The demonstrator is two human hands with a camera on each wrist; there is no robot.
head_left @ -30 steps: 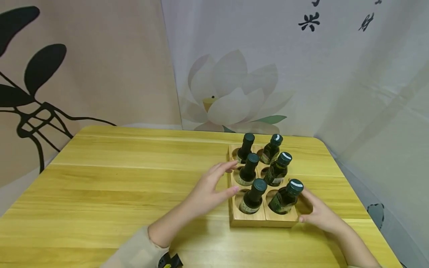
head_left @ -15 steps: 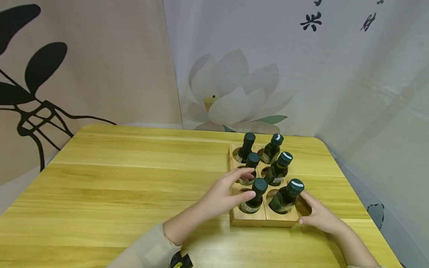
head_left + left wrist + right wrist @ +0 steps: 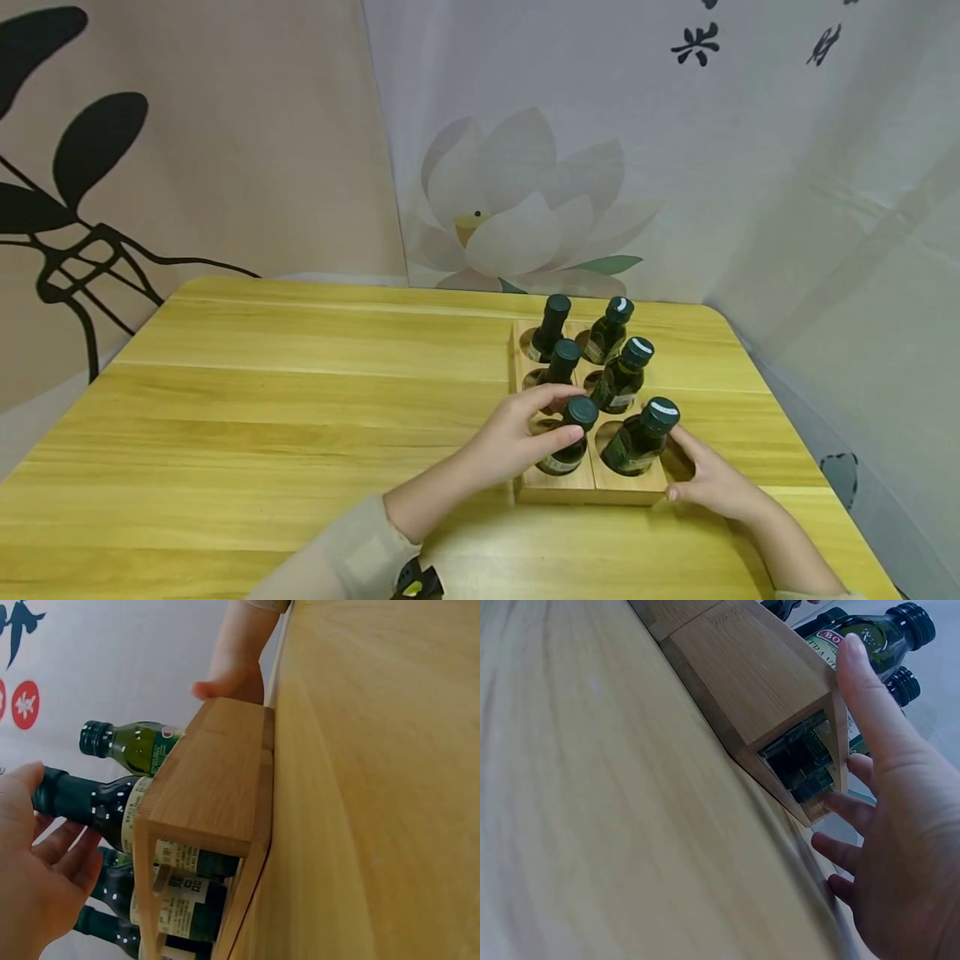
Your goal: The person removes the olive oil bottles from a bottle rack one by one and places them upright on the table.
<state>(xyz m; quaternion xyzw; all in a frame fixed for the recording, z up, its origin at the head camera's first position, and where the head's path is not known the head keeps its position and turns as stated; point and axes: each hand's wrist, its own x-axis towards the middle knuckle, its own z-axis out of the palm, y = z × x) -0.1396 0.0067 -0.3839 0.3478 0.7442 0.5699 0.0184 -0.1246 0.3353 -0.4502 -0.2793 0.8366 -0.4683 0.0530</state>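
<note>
A wooden rack (image 3: pixel 555 494) on the table bears several dark green glass bottles with dark caps, upright in round holes. My left hand (image 3: pixel 510 442) has its thumb and fingers around the neck of the front-left bottle (image 3: pixel 561 460). In the left wrist view the thumb lies at that bottle's cap (image 3: pixel 46 793), the other fingers curving beneath its neck. At the rack's right side is my right hand (image 3: pixel 716 485), thumb by the near corner and fingers spread along the side. The front-right bottle (image 3: pixel 637 446) stands close to it. In the right wrist view the thumb (image 3: pixel 866 682) overlaps the rack's edge.
Behind the front pair stand more bottles, including a middle-right one (image 3: pixel 621 383) and a back-left one (image 3: pixel 551 332). The yellow wooden table (image 3: pixel 262 400) extends to the left. A printed fabric backdrop (image 3: pixel 300 142) hangs behind its far edge.
My left hand has moved right from the rack's left edge to the front-left bottle, its thumb and fingers now around the neck. My right hand and the rack have stayed put.
</note>
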